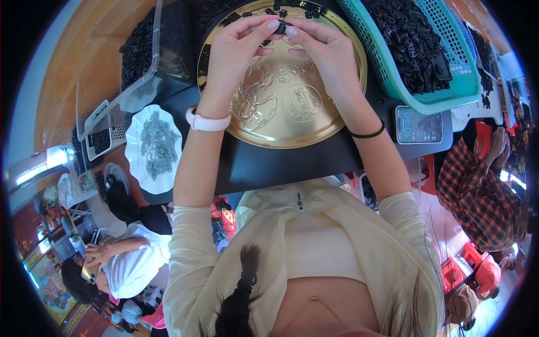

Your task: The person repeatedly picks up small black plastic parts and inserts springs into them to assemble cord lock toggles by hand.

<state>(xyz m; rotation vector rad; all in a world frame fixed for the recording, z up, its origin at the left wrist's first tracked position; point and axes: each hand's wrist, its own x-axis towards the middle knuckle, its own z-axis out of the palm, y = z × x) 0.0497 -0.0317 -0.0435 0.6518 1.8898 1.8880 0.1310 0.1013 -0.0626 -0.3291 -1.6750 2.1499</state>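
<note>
Over the far half of a round gold tray (314, 132), my two hands meet at a small black plastic part (281, 27). My left hand (247, 39) pinches it between thumb and fingers from the left. From the right, my right hand (323, 45) grips the same part with thumb and forefinger. Its exact kind is too small to tell, and the fingertips cover some of it. Several similar black pieces (309, 12) lie along the tray's far rim. Embossed patterns show on the tray's bare near half.
A turquoise basket (418, 104) heaped with black parts stands right, a phone (419, 124) below it. At left are a white scalloped dish (136, 160) of small metal pieces and a clear bin (154, 50) of black parts. Other people sit on both sides.
</note>
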